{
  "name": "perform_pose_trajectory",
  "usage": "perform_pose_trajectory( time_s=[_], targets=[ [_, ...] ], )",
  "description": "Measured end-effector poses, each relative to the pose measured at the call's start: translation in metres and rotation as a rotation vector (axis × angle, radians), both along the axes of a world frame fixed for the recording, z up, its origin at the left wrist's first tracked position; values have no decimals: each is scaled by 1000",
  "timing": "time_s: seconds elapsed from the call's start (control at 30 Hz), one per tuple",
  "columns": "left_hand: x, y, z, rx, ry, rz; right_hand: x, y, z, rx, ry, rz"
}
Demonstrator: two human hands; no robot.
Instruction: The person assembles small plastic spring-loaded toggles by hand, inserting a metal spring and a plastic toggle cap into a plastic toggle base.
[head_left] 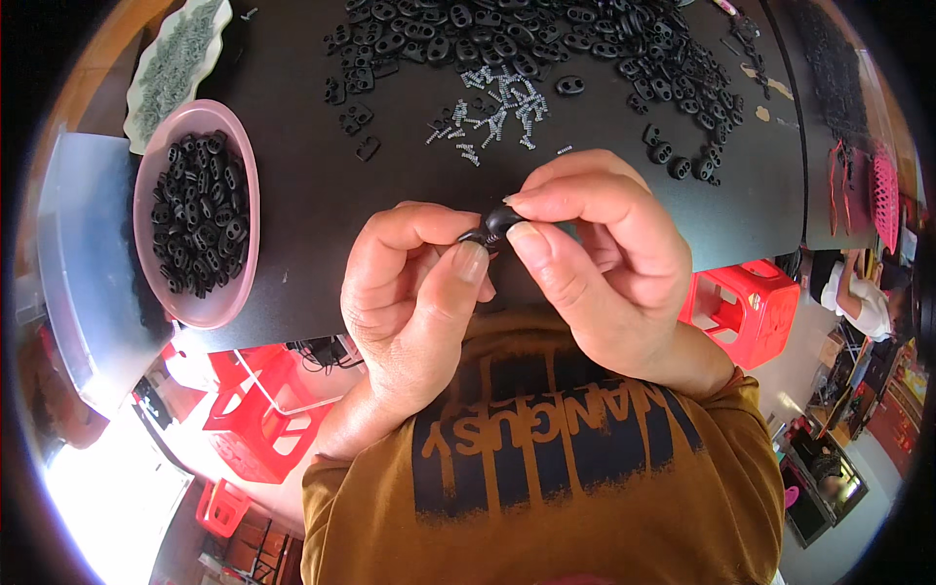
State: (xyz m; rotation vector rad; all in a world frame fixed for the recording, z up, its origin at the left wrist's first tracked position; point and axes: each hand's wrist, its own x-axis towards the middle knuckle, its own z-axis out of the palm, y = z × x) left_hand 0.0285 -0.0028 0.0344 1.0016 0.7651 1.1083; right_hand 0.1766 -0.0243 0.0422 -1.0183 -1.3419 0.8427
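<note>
In front of my chest, just over the dark table's near edge, both hands meet at a two-part black plastic cord lock. My left hand [405,302] pinches the small inner piece [473,236] between thumb and forefinger. The rounded outer shell [501,221] sits in the thumb-and-finger pinch of my right hand [619,268]. A bit of spring seems to show between the two parts, partly hidden by my fingertips. Beyond my hands lie loose metal springs [499,105] in a small scattered heap. Behind these spreads a big pile of black cord lock parts [502,44].
At left stand a pink bowl [253,185] of black cord locks [200,219], a scalloped dish [222,19] of springs [175,73] and a translucent bin [93,234]. Red stools [263,429] flank me below the table. A pink basket [884,195] and another person [863,302] are far right.
</note>
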Motion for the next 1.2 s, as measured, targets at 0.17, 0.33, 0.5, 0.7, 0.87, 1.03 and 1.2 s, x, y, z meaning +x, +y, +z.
perform_pose_trajectory(
  time_s=[0.17, 0.33, 0.5, 0.7, 0.87, 1.03, 1.2],
  targets=[
    [0, -3, 0, 5, -53, -21, -4, 5, 6, 84, -201, -141],
    [0, -5, 1, -19, 28, 10, -5, 4, 0, 18, -54, -106],
    [0, -5, 0, -3, 102, 4, -3, 3, 1, -8, -3, -57],
    [-7, -3, 0, 76, 144, -138, 9, 0, 0, -95, -60, 61],
    [-4, -6, -1, 81, 113, -113, 10, -1, -1, -63, -20, 82],
    [-2, -9, -3, 92, 130, -58, 8, -5, -4, -72, -2, 53],
    [0, -10, -2, 81, 132, -54, 9, -6, -5, -85, 7, 48]
  ],
)
